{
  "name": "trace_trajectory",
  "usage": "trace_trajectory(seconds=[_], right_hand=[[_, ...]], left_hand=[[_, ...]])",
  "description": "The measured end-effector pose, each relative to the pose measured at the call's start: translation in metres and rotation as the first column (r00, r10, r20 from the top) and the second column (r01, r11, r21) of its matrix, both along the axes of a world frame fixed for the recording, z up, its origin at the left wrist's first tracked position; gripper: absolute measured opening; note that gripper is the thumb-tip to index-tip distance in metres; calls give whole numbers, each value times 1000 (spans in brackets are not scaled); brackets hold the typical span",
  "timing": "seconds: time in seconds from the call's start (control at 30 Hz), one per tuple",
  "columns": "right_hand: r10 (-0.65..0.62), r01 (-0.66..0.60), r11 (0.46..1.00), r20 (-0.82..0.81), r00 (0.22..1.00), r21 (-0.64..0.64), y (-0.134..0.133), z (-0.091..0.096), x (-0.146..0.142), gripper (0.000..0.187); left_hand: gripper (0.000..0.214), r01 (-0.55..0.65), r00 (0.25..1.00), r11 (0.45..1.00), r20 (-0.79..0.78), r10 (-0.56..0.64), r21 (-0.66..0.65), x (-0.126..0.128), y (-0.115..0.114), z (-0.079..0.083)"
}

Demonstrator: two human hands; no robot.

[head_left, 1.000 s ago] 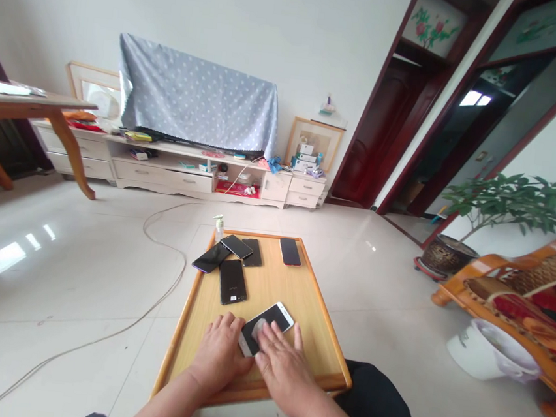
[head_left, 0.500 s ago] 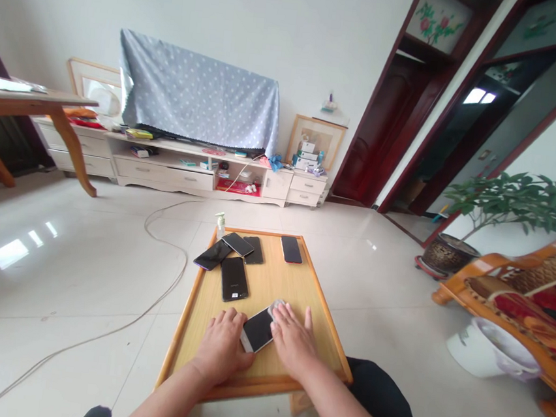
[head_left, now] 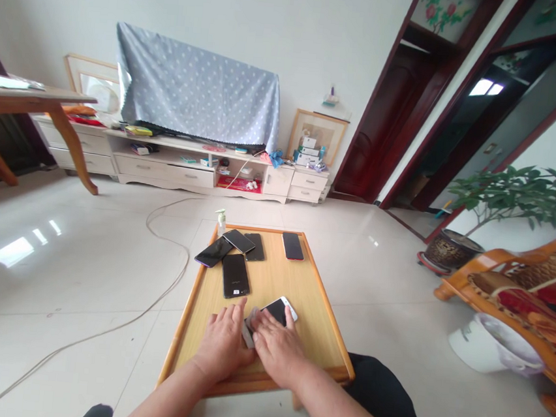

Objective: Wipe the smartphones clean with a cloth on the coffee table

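Living-rm wooden worktop point(head_left: 310, 284): white-edged smartphone point(head_left: 278, 311) lies flat between left hand point(head_left: 223, 346) and right hand point(head_left: 278, 349), both open, palms down, not clenched; light, stiff, slick glass est., so best taken by edges.

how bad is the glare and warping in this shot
Head view: bright light leaves white glare patches on the glossy cream floor tiles; the wide lens bends the dark red wooden door frame and darkens the lower right corner; the bare left hand and right hand show no strong blur.
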State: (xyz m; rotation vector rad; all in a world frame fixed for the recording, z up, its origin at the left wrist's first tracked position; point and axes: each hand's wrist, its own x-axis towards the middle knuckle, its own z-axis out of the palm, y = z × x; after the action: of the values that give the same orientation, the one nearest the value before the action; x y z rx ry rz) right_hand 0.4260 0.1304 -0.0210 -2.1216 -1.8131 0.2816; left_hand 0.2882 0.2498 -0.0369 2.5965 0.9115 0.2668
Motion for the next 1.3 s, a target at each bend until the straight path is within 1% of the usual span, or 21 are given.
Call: trace_trajectory(seconds=[0.1, 0.17, 0.23, 0.3, 0.37, 0.43, 0.47, 0.53, 0.6, 0.63, 0.67, 0.7, 0.8, 0.87, 0.93, 1.0, 1.07, 1.1, 1.17, 1.23, 1.3], right_hand=[[-230, 233, 971, 62, 971, -44, 10, 1, 29, 49], [-315, 320, 946, 82, 945, -52, 17, 0, 32, 50], [-271, 273, 962, 66, 960, -24, 17, -2, 19, 50], [-121, 121, 992, 31, 992, 25, 12, -5, -2, 49], [26, -27, 997, 9, 1000, 70, 2, -8, -17, 47], [81, -81, 993, 6, 997, 89, -6, -8, -17, 46], [56, -57, 994, 13, 998, 89, -8, -8, -11, 45], [-83, 81, 994, 33, 996, 76, -8, -7, 8, 45], [-241, 239, 970, 51, 969, 50, -4, -5, 24, 47], [-277, 275, 961, 54, 959, 38, -3, -5, 26, 49], [-272, 271, 962, 48, 961, 32, -2, -4, 23, 49], [-229, 228, 973, 35, 973, 34, -2, -4, 16, 49], [-12, 13, 997, -16, 1000, 76, -9, -5, -14, 46], [51, -48, 994, -30, 998, 94, -17, -6, -23, 45], [6, -5, 995, -17, 1000, 95, -22, -9, -13, 45], [-125, 123, 989, 18, 992, 82, -24, -11, 8, 45], [-265, 262, 963, 57, 962, 64, -25, -13, 27, 48], [-302, 299, 953, 71, 951, 56, -25, -13, 31, 49], [-277, 274, 960, 74, 958, 50, -30, -12, 26, 51], [-148, 145, 988, 50, 988, 57, -37, -10, 9, 49], [-30, 28, 997, 25, 999, 69, -46, -9, -5, 48]], left_hand=[[95, 18, 1000, 999, -3, -18, 38, 1, -1, 2], [95, 21, 1000, 998, 1, -21, 56, 1, -1, 1], [92, 13, 1000, 997, 9, -14, 77, 1, -1, -1], [84, 9, 1000, 995, 22, -12, 99, 0, 0, -3], [74, 19, 999, 993, 37, -23, 120, 0, -1, -4], [72, 22, 999, 992, 41, -28, 128, 0, -1, -3], [75, 20, 999, 992, 38, -25, 126, 0, -1, -3], [85, 19, 999, 993, 27, -22, 115, 1, -2, -1], [91, 35, 999, 993, 20, -37, 109, 2, -3, 0], [92, 42, 999, 993, 19, -44, 111, 2, -3, 0], [92, 43, 999, 993, 21, -45, 114, 1, -2, 0], [90, 40, 999, 992, 23, -43, 118, 1, -2, 0], [77, 51, 998, 990, 29, -55, 132, 0, -1, -2], [73, 53, 998, 989, 27, -57, 136, -1, -1, -1], [74, 44, 999, 990, 20, -47, 135, 0, -2, 1], [75, 46, 999, 992, -5, -45, 121, 1, -2, 6], [69, 61, 997, 993, -43, -57, 98, 3, -3, 12], [65, 65, 996, 994, -59, -60, 88, 3, -3, 14], [59, 64, 996, 995, -71, -59, 81, 3, -4, 19], [54, 64, 996, 995, -63, -59, 83, 3, -5, 22], [48, 63, 997, 994, -52, -58, 89, 3, -6, 25]])
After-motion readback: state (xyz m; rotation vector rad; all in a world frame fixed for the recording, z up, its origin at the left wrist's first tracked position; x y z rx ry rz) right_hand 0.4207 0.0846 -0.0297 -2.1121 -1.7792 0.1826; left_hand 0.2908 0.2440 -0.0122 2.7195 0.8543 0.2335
